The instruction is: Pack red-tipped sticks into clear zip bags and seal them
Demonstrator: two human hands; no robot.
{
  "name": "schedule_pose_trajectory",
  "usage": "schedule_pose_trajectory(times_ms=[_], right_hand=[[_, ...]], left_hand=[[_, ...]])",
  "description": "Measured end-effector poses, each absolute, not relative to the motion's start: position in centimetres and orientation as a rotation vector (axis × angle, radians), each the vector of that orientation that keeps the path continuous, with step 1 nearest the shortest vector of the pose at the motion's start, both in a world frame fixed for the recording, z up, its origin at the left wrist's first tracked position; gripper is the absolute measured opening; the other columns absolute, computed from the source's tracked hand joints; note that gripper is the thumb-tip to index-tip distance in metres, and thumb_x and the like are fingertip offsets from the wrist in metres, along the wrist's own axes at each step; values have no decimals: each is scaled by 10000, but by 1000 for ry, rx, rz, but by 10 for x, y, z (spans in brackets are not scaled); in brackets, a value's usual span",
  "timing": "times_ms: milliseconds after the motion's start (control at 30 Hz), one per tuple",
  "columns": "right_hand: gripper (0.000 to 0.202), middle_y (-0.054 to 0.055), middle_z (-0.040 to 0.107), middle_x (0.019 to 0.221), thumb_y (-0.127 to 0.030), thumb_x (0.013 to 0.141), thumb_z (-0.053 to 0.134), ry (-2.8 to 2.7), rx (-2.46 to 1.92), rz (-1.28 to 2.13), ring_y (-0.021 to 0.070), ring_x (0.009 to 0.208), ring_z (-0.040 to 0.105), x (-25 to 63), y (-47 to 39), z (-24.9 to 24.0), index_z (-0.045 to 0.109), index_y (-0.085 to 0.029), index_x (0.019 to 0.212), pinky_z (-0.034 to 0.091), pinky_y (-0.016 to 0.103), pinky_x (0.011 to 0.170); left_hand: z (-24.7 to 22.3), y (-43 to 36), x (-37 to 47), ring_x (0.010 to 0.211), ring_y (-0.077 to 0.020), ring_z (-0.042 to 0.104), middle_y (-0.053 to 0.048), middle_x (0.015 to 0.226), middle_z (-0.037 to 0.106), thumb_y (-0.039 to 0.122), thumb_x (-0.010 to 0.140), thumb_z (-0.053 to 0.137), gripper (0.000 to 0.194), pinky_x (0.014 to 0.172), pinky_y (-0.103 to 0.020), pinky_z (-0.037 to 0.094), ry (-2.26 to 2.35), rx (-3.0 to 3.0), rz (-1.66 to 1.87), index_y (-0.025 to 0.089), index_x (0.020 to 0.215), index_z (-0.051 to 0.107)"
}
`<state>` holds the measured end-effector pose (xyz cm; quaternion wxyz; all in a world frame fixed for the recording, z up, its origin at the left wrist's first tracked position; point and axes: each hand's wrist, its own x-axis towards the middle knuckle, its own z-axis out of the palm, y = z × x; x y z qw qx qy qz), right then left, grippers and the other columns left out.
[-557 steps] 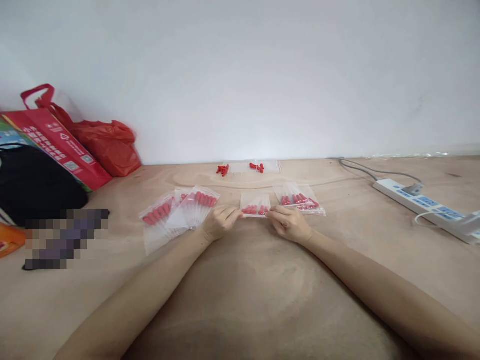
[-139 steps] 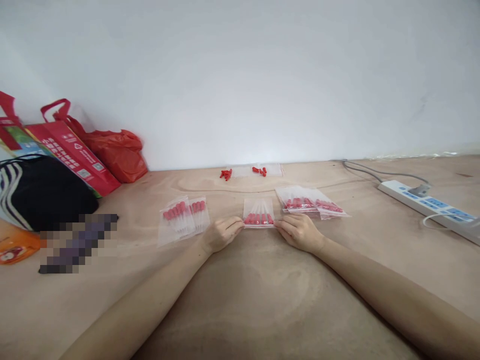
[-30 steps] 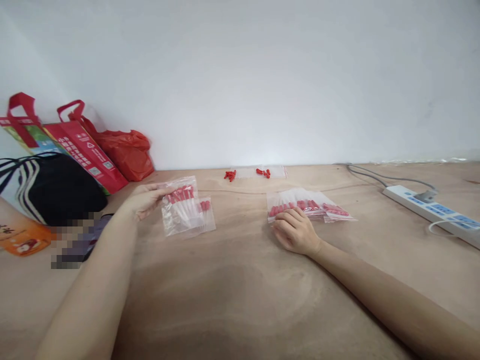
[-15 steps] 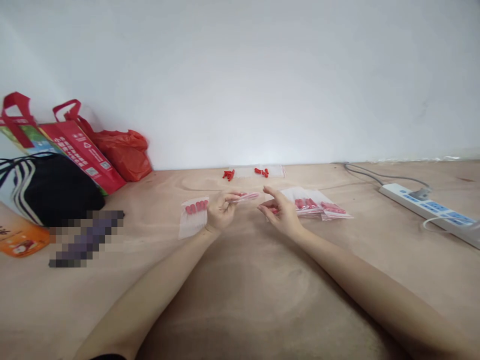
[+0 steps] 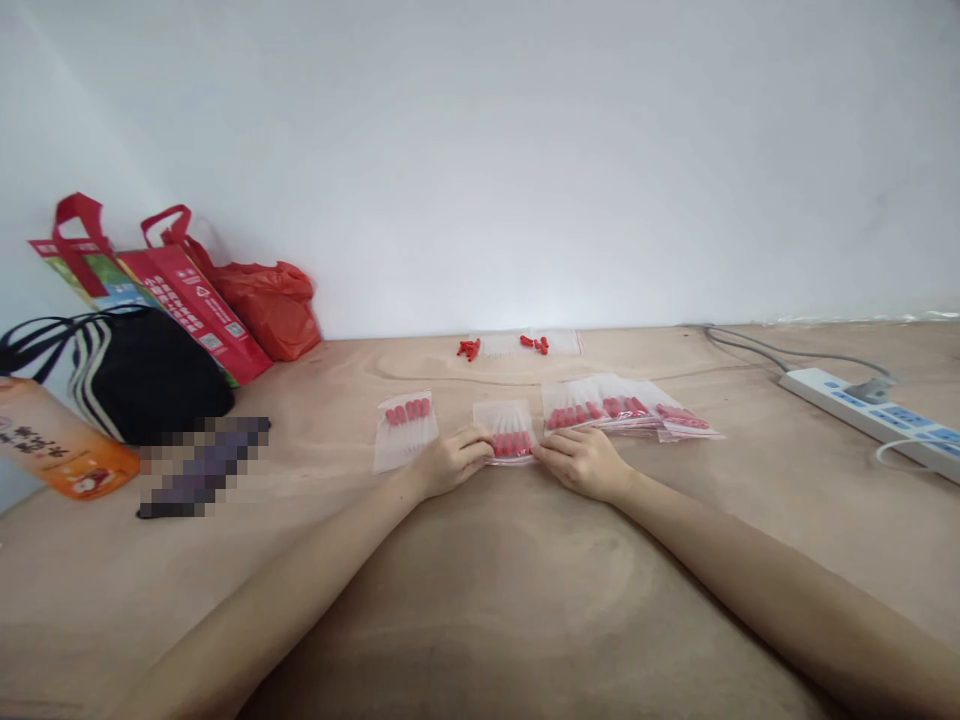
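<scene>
A small clear zip bag [image 5: 504, 417] with several red-ended thin items inside lies on the table between my hands. At its lower left edge my left hand [image 5: 456, 458] has its fingers closed together on the bag. My right hand [image 5: 585, 460] is closed at the lower right edge, thumb and fingertips against the bag. A similar bag [image 5: 406, 440] lies left of my left hand, its red ends toward the wall. Just beyond my right hand, several overlapping filled bags [image 5: 611, 388] form a pile. What the red-ended items are is too small to tell.
Near the wall are loose red pieces [image 5: 469, 349] and clear bags [image 5: 559, 342]. A white power strip [image 5: 862, 415] with cables lies right. On the left stand a red shopping bag [image 5: 180, 305], a black drawstring bag [image 5: 154, 375] and an orange pouch [image 5: 82, 460] on the wooden table [image 5: 480, 600].
The bag, held raised and tilted in my left hand, now lies flat on the table. Both hands have come down to its sides. The view has shifted slightly left.
</scene>
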<state>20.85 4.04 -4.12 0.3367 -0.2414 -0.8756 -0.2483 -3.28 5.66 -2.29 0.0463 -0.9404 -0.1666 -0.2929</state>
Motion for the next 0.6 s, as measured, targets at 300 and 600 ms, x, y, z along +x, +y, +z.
schedule_pose_trajectory(times_ms=[300, 600], right_hand=[[226, 22, 595, 641, -146, 836, 425, -2352, -594, -731, 105, 614, 500, 213, 33, -37, 603, -156, 697, 324, 242, 556], [250, 13, 559, 611, -168, 832, 408, -2366, -638, -658, 108, 597, 451, 214, 34, -37, 574, -163, 645, 279, 254, 540]], left_hand=[[-26, 48, -40, 746, -107, 610, -51, 863, 636, 168, 881, 363, 216, 654, -192, 497, -533, -2670, -793, 148, 864, 577], [-25, 48, -40, 687, -106, 618, -44, 788, 647, 140, 857, 402, 166, 602, -187, 500, -436, -2581, -832, 130, 788, 553]])
